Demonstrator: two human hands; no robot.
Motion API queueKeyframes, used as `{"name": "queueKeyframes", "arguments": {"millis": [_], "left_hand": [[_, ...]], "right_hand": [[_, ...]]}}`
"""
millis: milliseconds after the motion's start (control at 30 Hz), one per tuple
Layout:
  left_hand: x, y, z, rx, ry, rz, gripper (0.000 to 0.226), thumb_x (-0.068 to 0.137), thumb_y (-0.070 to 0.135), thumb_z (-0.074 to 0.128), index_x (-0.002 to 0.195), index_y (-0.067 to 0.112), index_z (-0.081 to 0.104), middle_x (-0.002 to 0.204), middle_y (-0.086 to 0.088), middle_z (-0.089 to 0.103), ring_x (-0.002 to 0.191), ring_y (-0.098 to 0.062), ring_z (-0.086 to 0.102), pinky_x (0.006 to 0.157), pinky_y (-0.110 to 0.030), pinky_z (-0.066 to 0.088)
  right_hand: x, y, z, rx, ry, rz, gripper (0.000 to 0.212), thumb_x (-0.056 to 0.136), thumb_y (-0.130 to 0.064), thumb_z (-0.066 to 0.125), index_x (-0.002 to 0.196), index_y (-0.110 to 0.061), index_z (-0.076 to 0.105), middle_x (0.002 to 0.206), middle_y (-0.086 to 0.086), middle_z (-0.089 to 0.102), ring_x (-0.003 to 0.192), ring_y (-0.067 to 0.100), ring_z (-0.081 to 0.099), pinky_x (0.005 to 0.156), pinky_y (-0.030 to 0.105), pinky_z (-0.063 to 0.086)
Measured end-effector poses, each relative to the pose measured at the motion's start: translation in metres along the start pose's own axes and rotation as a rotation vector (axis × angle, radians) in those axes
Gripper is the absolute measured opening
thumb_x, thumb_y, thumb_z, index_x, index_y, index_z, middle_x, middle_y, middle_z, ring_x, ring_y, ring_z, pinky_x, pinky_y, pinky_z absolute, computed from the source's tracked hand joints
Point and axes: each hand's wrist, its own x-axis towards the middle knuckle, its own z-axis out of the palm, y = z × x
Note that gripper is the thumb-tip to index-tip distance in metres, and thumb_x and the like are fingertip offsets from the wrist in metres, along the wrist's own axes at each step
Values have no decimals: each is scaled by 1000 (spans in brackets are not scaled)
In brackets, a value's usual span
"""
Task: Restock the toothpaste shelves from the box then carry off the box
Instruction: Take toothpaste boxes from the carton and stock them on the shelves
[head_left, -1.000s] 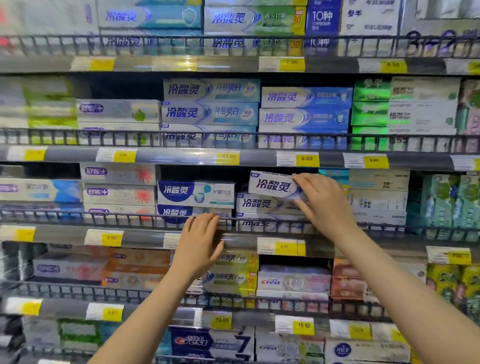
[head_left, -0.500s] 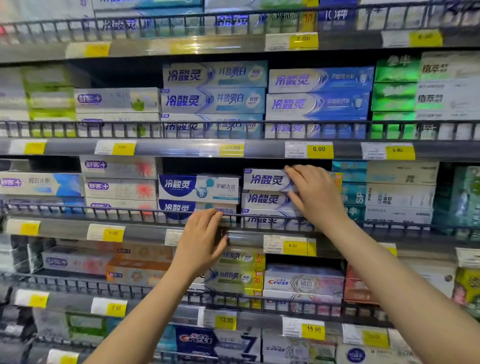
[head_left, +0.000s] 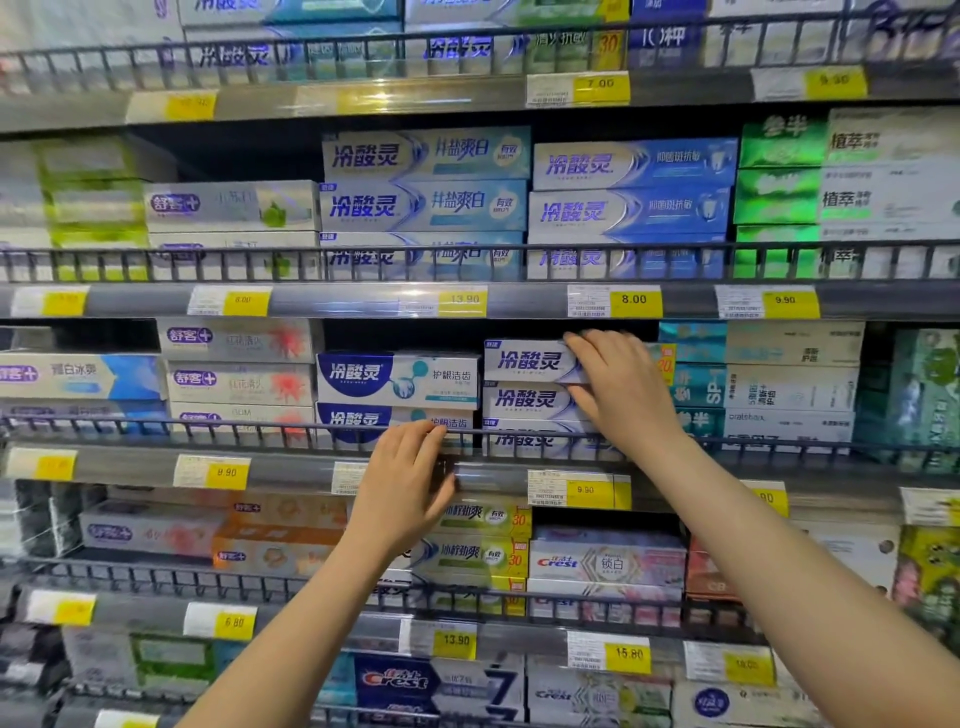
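the right hand (head_left: 621, 387) lies over the right end of the top toothpaste carton (head_left: 527, 360) on a stack of three like cartons, on the middle shelf (head_left: 291, 470) behind its wire rail (head_left: 208, 427). its fingers reach over the carton's upper edge and front face, fairly straight, so this grip reads as a flat press that squares the carton up rather than a pinch; whether the thumb is hooked under the end i cannot tell. the left hand (head_left: 405, 486) rests on the rail and the shelf's front lip just below a blue-and-white carton (head_left: 397, 378), fingers loosely bent over the wire and holding no product.

the carton is, by its look, thin printed card round a tube: light, stiff along its length, but easy to dent on the broad faces and at the end flaps. the glossy print is likely a bit slippery, so cartons stacked on each other may slide if nudged sideways. the best hold seems to be across the narrow top and bottom edges near the middle, or at one end with the thumb beneath, with pushes kept on the end rather than the face. the supply box is not in view.
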Motion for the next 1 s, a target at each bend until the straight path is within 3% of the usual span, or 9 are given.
{"name": "queueKeyframes", "arguments": {"millis": [267, 700, 1000], "left_hand": [[0, 0, -2, 3, -12, 1, 57, 85, 45, 41, 128, 7, 47, 125, -11, 54, 114, -27, 49, 100, -43, 42], [2, -1, -2, -7, -6, 13, 54, 85, 44, 43, 126, 8, 49, 123, -10, 55, 114, -24, 48, 99, -41, 41], [1, -2, -6, -40, -10, 31, 54, 86, 43, 43, 127, 8, 48, 126, -10, 54, 115, -23, 47, 101, -38, 38]], "right_hand": [[1, -1, 1, 32, 0, 29, 57, 66, -12, 81, 118, -2, 58, 107, 14, 62, 94, 33, 60, 92, 44, 46], [1, -3, 7, -7, -36, 39, 62, 71, -23, 79, 124, -1, 55, 111, 14, 61, 100, 33, 59, 100, 47, 41], [-15, -7, 1, 43, -11, -27, 63, 79, -19, 72, 135, -4, 46, 133, 14, 52, 124, 30, 47, 109, 44, 29]]}}
